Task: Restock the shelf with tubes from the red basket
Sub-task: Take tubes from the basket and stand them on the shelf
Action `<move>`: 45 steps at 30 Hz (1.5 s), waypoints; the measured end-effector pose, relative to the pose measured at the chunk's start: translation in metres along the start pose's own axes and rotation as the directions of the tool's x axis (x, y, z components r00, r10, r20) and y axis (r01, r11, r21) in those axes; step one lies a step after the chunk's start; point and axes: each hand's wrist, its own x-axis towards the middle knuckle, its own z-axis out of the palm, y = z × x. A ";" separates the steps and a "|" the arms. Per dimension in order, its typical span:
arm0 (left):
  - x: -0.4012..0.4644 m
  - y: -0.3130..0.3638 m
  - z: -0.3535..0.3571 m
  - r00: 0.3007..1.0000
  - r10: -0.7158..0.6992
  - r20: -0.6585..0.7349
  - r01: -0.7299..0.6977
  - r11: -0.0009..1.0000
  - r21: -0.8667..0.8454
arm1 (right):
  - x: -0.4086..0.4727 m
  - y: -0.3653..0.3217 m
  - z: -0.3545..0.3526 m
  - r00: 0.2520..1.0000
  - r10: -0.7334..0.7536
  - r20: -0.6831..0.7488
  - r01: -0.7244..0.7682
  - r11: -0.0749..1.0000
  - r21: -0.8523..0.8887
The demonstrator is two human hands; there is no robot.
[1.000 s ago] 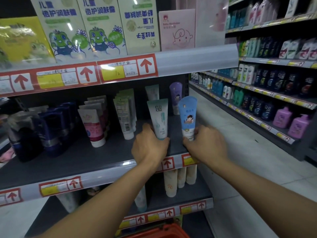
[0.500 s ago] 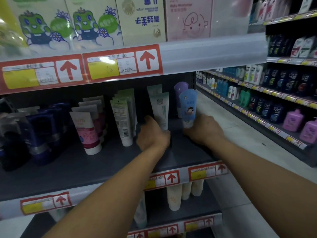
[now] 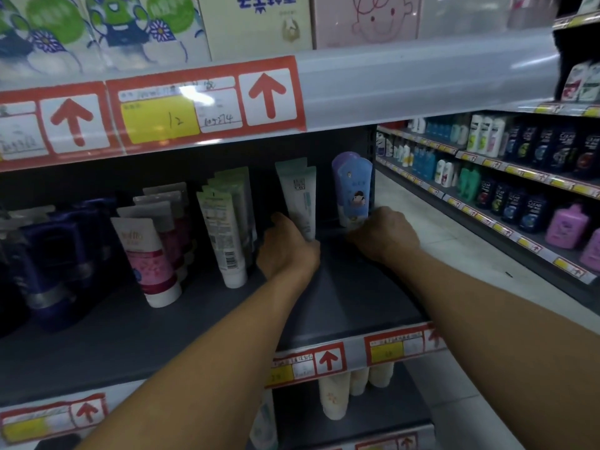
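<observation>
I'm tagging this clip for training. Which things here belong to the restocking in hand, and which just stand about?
In the job:
- left hand, grip on the pale green tube
- right hand, grip on the blue tube
- dark shelf receiving them

Standing about:
- pink and white tube
- row of green tubes
- dark blue bottles
- pink bottles across the aisle

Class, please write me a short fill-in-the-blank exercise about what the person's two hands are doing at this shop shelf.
1. The left hand grips the pale ____ plastic tube.
2. The right hand holds the blue cartoon-printed tube, which stands in front of a ____ tube.
3. Both tubes stand upright on the dark grey ____.

Missing words: green; purple; shelf
</observation>
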 end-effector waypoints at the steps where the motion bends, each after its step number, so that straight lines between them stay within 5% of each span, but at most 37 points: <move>1: 0.000 -0.001 0.002 1.000 0.004 -0.007 -0.004 1.000 -0.001 | 0.000 0.001 0.001 1.000 -0.003 -0.003 0.003 1.000 0.011; 45: 0.009 -0.006 0.014 1.000 -0.025 -0.005 0.024 0.998 -0.064 | 0.005 0.006 0.010 0.998 -0.060 -0.031 0.058 0.997 -0.046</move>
